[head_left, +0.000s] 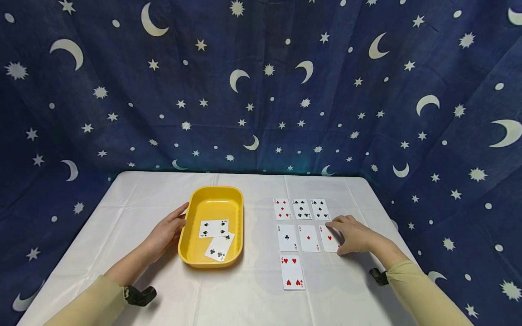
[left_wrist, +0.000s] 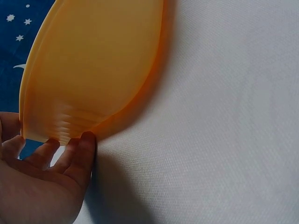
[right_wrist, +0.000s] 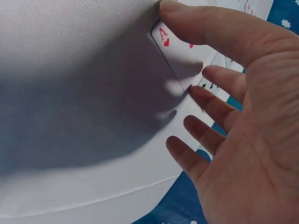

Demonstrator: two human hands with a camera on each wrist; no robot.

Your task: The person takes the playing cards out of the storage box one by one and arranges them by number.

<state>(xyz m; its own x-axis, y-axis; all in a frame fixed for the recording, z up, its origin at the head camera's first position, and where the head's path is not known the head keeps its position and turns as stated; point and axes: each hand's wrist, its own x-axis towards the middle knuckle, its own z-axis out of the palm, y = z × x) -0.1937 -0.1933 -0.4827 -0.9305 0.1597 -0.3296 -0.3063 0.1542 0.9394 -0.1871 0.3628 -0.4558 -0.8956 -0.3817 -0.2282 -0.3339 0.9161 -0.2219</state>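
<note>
My left hand (head_left: 165,233) touches the left side of a yellow tray (head_left: 182,246), fingertips against its outer wall in the left wrist view. Inside the tray lie a spade card (head_left: 214,228) and, partly overlapped by it, a tilted club card (head_left: 216,249). On the right, my right hand (head_left: 355,235) spans the ace of hearts (head_left: 327,239), which lies face up on the table. Thumb and fingertips are at opposite corners of this card, and the other fingers spread loosely in the right wrist view. Beside it are the ace of diamonds (head_left: 309,238) and ace of clubs (head_left: 287,237).
Behind the aces, a row holds a diamond card (head_left: 282,209), a club card (head_left: 302,209) and a spade card (head_left: 320,209). Nearer the front lies the four of hearts (head_left: 292,272). A white cloth covers the table (head_left: 253,299); a blue star-and-moon curtain (head_left: 261,90) hangs behind.
</note>
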